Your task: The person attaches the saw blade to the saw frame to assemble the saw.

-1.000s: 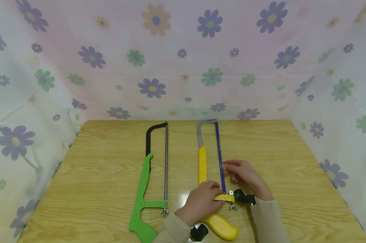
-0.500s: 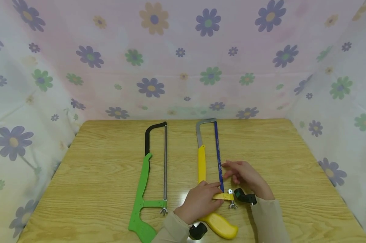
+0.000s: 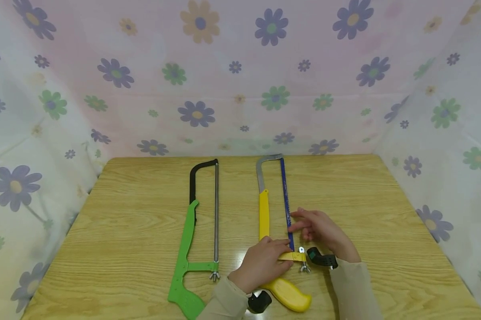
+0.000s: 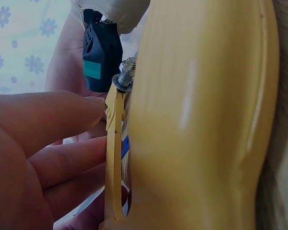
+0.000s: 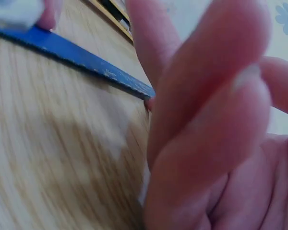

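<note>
yellow saw [image 3: 264, 213]: lies on its side on the wood-grain table [image 3: 136, 222], right of a green saw [image 3: 186, 240]. frame smooth and yellow, its far part bare gray metal bent into a square-cornered hook. handle [image 3: 290, 295] glossy, rounded, bulging, curling off to the right at its near end. blade [image 3: 285, 195] thin, straight, dark blue, paint scuffed in pale flecks. crossbar [image 3: 288, 256] flat and narrow, a silver wing nut [image 3: 304, 267] at its end.

long axis runs away from the person, hook at the table's far edge, handle toward the person, blade along the right side and leaning slightly.

left hand [image 3: 261, 263]: laid over the frame, thumb and fingers gripping the crossbar from either side. right hand [image 3: 324, 229]: fingers loosely bent, partly spread, one fingertip at the blade's edge; cannot tell how hard it presses.

green saw: black curved hook, gray blade, lying nearly parallel, well apart from the hands. behind the table, pale cloth [image 3: 224, 84] printed with flowers, softly creased.
</note>
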{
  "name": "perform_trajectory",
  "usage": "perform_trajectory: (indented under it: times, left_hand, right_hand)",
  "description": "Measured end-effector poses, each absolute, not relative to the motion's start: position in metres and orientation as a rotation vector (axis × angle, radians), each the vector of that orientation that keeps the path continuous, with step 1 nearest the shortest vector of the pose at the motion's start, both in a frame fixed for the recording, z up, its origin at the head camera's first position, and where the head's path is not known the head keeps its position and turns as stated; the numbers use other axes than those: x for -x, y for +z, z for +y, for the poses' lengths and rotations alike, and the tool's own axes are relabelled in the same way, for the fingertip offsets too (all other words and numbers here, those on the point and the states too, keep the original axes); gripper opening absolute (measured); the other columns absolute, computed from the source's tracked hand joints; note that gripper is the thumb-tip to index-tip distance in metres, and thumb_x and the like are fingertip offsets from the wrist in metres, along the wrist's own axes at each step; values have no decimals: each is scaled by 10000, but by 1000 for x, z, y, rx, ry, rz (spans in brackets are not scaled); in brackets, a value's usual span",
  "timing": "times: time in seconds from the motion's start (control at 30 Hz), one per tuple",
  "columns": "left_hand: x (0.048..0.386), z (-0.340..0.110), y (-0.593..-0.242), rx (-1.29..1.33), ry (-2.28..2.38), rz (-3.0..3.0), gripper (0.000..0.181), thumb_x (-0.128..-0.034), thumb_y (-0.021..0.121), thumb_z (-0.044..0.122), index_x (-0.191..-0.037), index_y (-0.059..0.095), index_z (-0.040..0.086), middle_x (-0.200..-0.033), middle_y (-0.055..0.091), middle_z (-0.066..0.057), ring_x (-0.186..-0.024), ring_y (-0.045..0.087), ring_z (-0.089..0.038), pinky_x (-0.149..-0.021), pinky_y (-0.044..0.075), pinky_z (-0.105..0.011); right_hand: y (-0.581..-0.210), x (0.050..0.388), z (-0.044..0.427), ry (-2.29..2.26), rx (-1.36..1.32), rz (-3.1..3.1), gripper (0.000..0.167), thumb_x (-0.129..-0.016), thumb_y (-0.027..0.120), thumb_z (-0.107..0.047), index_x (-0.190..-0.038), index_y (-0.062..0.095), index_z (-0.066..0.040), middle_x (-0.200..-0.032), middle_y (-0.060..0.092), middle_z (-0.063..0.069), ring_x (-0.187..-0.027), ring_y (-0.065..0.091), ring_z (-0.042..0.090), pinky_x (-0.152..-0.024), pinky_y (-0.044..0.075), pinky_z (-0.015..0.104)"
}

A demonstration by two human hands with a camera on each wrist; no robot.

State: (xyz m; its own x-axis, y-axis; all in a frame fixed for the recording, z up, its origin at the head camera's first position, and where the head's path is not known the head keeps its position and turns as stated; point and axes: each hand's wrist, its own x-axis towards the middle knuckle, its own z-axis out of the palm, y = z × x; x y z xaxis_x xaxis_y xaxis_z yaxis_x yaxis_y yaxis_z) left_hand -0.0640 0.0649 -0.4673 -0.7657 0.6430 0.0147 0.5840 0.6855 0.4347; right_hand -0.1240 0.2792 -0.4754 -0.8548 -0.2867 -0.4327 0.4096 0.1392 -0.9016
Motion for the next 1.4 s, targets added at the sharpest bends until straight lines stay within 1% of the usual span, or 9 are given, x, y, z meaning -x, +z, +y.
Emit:
perform_trajectory:
  times: [0.23,0.53,0.67,0.73,0.9,0.97,1.07,1.2,1.4]
  left_hand:
    - [64,65,-467,-1001,658,2753,309,-857,520,458,-1101,630,304,-1250,488,162,-918,465,-56,-618,397,-192]
    - [65,63,-467,-1012,674,2752,306,-857,521,458,-1099,630,307,-1246,493,160,-908,471,-58,-611,392,-187]
    - [66,62,-467,-1019,685,2746,313,-858,525,450,-1115,626,303,-1252,491,152,-900,472,-55,-599,382,-176]
    - [66,62,-468,-1018,688,2747,313,-859,525,447,-1118,625,301,-1255,489,153,-896,470,-52,-593,375,-169]
    - [66,62,-469,-1020,698,2745,306,-860,526,438,-1111,629,296,-1257,488,148,-906,472,-59,-607,379,-169]
    - [65,62,-469,-1022,703,2738,303,-861,526,435,-1107,631,293,-1257,490,143,-908,473,-62,-619,385,-174]
    - [65,61,-468,-1026,705,2732,302,-864,521,436,-1104,632,291,-1258,491,133,-909,473,-65,-633,394,-180]
    - [65,62,-468,-1038,689,2750,308,-868,506,447,-1100,634,288,-1262,490,125,-938,480,-77,-672,412,-199]
    - [65,63,-467,-1043,646,2774,314,-869,497,463,-1099,631,295,-1256,485,139,-1026,480,-98,-749,432,-240]
  right_hand:
    - [-475,123,278,-1757,-75,1936,585,-913,436,-428,-1244,436,54,-807,644,179,-487,491,103,-470,411,210]
    - [-475,125,271,-1720,-39,2013,524,-920,450,-386,-1154,477,81,-657,575,95,-420,398,82,-392,339,201]
    - [-474,126,269,-1620,-17,2118,438,-921,461,-359,-1035,555,54,-591,527,64,-362,345,87,-361,299,214]
    - [-474,126,267,-1550,-5,2172,419,-917,470,-362,-902,586,40,-538,485,42,-339,314,90,-351,279,218]
    - [-474,124,267,-1393,15,2250,452,-884,516,-394,-648,527,-8,-462,400,0,-335,266,108,-343,250,231]
    - [-474,123,267,-1337,36,2263,432,-870,540,-389,-644,533,-22,-465,401,-3,-341,265,114,-344,252,236]
    - [-474,121,266,-1278,69,2277,332,-857,573,-357,-741,596,-47,-482,426,-4,-351,277,111,-352,270,237]
    - [-474,121,266,-1255,99,2294,258,-861,576,-315,-833,621,-63,-494,432,-10,-364,298,106,-370,285,236]
    - [-475,120,270,-1360,128,2227,302,-892,532,-282,-722,551,-33,-497,390,-16,-364,291,106,-373,269,222]
